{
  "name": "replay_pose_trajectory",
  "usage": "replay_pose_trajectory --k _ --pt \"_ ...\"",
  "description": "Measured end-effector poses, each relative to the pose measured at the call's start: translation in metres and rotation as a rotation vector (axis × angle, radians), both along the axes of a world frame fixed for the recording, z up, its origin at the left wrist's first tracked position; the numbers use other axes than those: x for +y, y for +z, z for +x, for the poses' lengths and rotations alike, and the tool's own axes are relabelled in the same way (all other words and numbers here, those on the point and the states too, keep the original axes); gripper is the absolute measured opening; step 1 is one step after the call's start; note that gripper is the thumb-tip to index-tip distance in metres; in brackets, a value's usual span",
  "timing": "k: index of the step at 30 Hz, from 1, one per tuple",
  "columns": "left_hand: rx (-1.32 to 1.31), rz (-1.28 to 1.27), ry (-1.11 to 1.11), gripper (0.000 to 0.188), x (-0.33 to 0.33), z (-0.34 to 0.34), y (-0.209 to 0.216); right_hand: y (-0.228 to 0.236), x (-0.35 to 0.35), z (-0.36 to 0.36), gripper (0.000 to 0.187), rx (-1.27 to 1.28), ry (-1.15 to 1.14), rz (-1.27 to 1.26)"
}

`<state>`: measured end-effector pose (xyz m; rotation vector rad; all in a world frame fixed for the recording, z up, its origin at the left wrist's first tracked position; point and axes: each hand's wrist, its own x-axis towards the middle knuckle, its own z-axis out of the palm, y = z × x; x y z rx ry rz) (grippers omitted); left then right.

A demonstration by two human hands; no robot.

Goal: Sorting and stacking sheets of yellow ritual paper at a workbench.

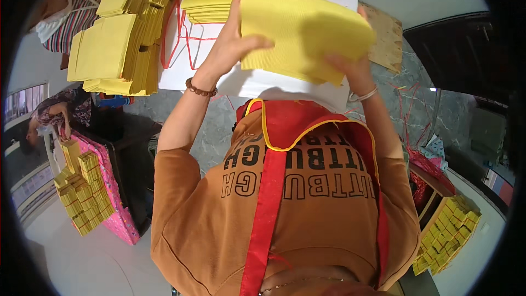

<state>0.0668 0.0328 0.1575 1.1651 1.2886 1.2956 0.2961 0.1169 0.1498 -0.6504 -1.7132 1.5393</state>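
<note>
A sheaf of yellow ribbed paper is held up above the white tabletop, its right end curving over. My left hand grips it at the left edge, thumb across the front and fingers mostly hidden behind. At the lower right edge, my right hand holds the paper too, its thumb blurred in front and a fingertip showing past the far right edge. Beyond the sheaf stand piles of similar yellow paper. Red string lies on the table left of my left hand.
Tall leaning stacks of yellow paper line the table's left side. A worn wooden board sits at the right. Tied yellow bundles fill a pink-covered table and lie at lower right. Other people are at the left.
</note>
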Motion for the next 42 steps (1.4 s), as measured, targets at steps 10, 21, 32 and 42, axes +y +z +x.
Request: replay_pose_trajectory --k 10,21,32,42 --pt "-0.196 -0.37 -0.038 0.046 0.056 0.015 -0.019 -0.021 0.034 0.01 0.052 0.076 -0.007 -0.864" --pt "-0.251 -0.404 -0.132 0.044 0.048 0.02 -0.027 -0.043 0.035 0.008 0.051 0.08 -0.004 -0.876" --pt "-0.287 -0.341 -0.113 0.052 0.045 0.018 -0.042 -0.045 0.036 0.01 0.048 0.112 0.024 -0.868" --pt "-0.314 -0.324 -0.035 0.065 0.041 0.015 -0.075 -0.08 0.046 0.017 0.053 -0.16 -0.103 -0.468"
